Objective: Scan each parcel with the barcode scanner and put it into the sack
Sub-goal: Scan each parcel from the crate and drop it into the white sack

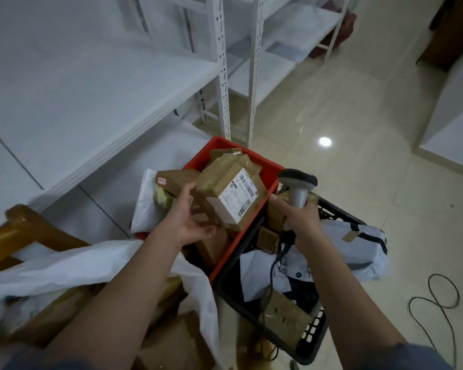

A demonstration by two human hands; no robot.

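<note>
From the head view, I take the red crate (pixel 271 166) as my landmark. My left hand (pixel 195 222) reaches over its near edge and grips a brown parcel (pixel 230 196) from underneath, fingers curled round its lower side, thumb on its left face, so the white label (pixel 241 194) with its barcodes faces up. Just to the right of the crate, my right hand (pixel 301 217) is wrapped tight round the handle of the barcode scanner (pixel 298 182), whose head sits level with the parcel and close beside it.

I judge this as the scan step for this parcel, with the drop into the sack yet to come. The white sack (pixel 91 265) lies open nearer to me than the crate, on the left, and brown parcels already show inside it, so some work looks done. Plenty remains: more parcels fill the crate, and others lie in the black basket (pixel 312 351) to the crate's right.
</note>
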